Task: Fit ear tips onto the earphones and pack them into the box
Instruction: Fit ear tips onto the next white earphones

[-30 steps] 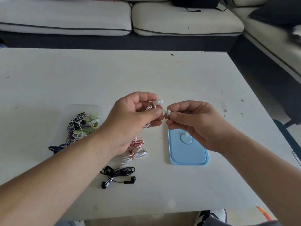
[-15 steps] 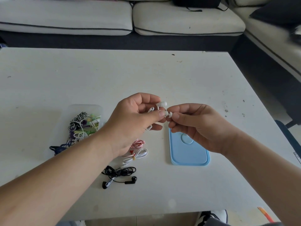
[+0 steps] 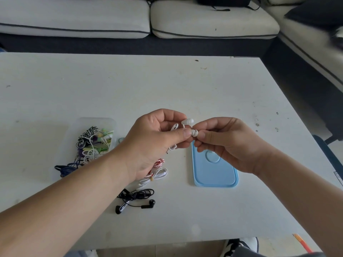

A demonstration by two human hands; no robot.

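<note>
My left hand (image 3: 154, 140) holds white wired earphones above the table, its thumb and fingers pinching one earbud; the second earbud (image 3: 187, 121) sticks out above my fingers. My right hand (image 3: 228, 143) pinches a small white ear tip (image 3: 194, 133) against the held earbud. The white cable (image 3: 173, 146) hangs in loops below my left hand. A clear plastic box (image 3: 96, 138) with several coloured coiled earphones lies at the left. Its light blue lid (image 3: 215, 173) lies flat under my right hand.
On the white table (image 3: 130, 89) near the front lie black earphones (image 3: 135, 199), a tied white pair (image 3: 154, 176), a red-and-white pair (image 3: 158, 162) and a dark blue cable (image 3: 68, 167). A cream sofa (image 3: 130, 17) stands beyond the table. A shoe (image 3: 239, 245) shows below.
Both hands stay together at the same spot, drifting very slightly right and down. The ear tip remains pressed at the earbud between the fingertips.
</note>
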